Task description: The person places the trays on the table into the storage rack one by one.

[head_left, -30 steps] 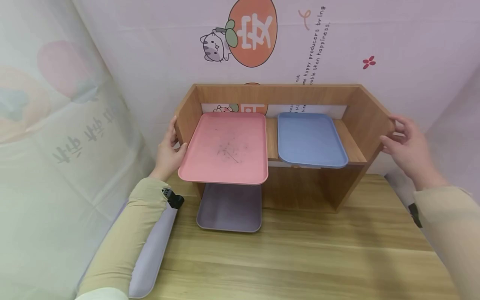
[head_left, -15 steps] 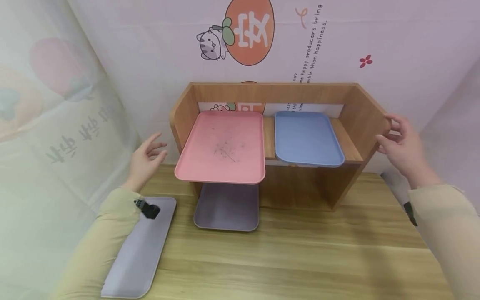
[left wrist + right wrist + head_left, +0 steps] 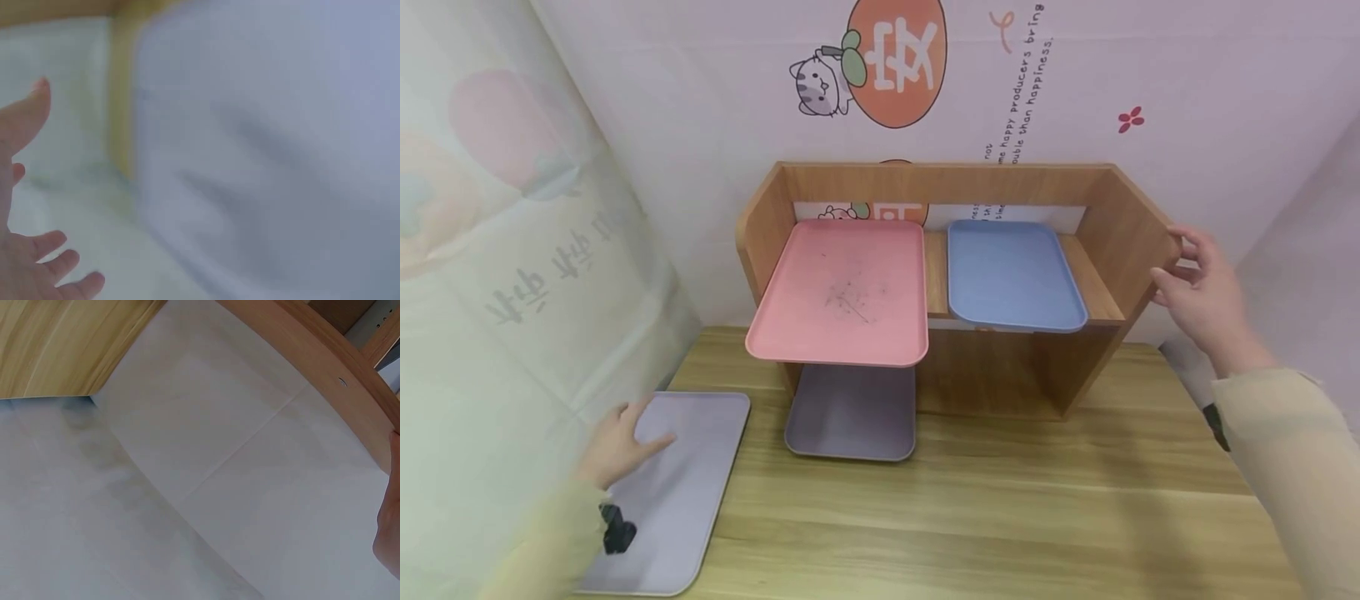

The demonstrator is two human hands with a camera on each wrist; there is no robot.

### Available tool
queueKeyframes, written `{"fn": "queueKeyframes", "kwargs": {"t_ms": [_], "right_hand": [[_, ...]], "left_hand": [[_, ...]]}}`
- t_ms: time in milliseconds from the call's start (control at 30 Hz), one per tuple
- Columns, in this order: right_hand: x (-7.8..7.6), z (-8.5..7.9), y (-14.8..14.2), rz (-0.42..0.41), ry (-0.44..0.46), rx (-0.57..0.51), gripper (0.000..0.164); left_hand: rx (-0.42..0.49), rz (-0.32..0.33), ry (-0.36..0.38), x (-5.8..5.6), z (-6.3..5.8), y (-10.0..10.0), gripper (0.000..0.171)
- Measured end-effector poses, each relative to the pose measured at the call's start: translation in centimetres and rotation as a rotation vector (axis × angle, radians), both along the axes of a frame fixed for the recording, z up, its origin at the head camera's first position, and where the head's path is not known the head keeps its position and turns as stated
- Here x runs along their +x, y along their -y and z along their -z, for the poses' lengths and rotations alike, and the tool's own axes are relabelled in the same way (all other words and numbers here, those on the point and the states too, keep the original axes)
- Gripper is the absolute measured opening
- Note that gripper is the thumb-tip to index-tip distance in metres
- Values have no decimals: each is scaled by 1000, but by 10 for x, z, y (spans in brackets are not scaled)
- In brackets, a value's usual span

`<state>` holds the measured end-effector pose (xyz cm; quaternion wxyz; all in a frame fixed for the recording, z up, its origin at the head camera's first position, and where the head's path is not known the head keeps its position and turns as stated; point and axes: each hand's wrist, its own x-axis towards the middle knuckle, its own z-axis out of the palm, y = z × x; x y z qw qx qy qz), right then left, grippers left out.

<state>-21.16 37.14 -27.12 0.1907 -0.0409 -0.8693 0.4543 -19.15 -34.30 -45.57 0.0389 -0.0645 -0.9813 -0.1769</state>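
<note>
A wooden desktop shelf (image 3: 1000, 185) stands on the table with a pink tray (image 3: 842, 287) and a blue tray (image 3: 1015, 275) on its upper board. A greyish-purple tray (image 3: 850, 417) sticks out below, at the left. On the table's left lies a lavender tray (image 3: 692, 467), and over it hovers my left hand (image 3: 620, 446) with fingers spread, holding nothing. My right hand (image 3: 1202, 287) grips the front edge of the shelf's right side panel (image 3: 1138, 242); the right wrist view shows just part of this hand (image 3: 390, 512) against the wood.
Printed cloth (image 3: 730, 92) hangs behind the shelf and down the left side. The wooden tabletop (image 3: 970, 517) stretches in front of the shelf. The pink tray juts forward past the upper board's front edge.
My left hand has let go of the shelf's left panel and moved down and left, over the lavender tray. My right hand has stayed on the right panel.
</note>
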Motion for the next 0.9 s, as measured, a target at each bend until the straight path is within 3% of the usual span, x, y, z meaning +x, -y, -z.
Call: {"fn": "queueKeyframes", "kwargs": {"t_ms": [100, 200, 267, 433, 567, 700, 900], "right_hand": [[0, 0, 2, 6, -3, 15, 58], [-1, 0, 4, 15, -5, 30, 59], [-2, 0, 5, 22, -3, 36, 59], [-2, 2, 6, 33, -1, 46, 59], [-3, 3, 6, 33, -6, 51, 59], [-3, 4, 6, 45, -7, 55, 59], [-2, 4, 5, 67, -25, 56, 59]], "left_hand": [[-76, -28, 31, 12, 29, 17, 87], [-138, -61, 84, 24, 50, 27, 92], [-169, -81, 115, 30, 59, 30, 95], [-146, -116, 179, 41, 77, 32, 100], [-124, -133, 245, 44, 81, 31, 103], [-117, -141, 310, 44, 77, 26, 105], [-143, -135, 338, 44, 71, 16, 104]]}}
